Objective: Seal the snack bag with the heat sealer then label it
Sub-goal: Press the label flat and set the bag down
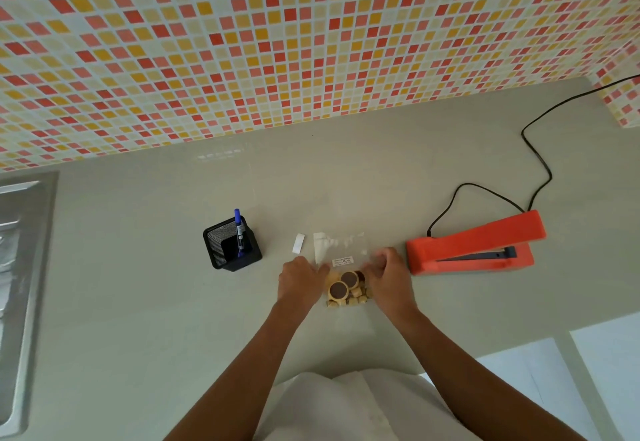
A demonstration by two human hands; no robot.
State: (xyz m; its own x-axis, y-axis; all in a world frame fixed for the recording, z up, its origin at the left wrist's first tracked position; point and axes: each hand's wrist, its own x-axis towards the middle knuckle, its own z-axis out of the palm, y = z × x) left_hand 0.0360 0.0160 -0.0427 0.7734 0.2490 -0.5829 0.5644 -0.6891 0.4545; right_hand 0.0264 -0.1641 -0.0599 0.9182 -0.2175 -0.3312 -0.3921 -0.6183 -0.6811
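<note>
A clear snack bag [341,250] of round biscuits lies flat on the grey counter [138,302], with a small white printed label [343,261] stuck on its middle. My left hand [299,281] rests on the bag's left edge and my right hand [388,276] on its right edge, both pressing it down. The orange heat sealer [474,244] sits just right of my right hand, its jaw slightly apart, with a black cord [535,149] running to the back right.
A black mesh pen holder [230,244] with a blue marker [239,229] stands left of the bag. A small white paper strip [298,243] lies between holder and bag. A steel sink [20,284] is at the far left. A tiled wall [277,42] backs the counter.
</note>
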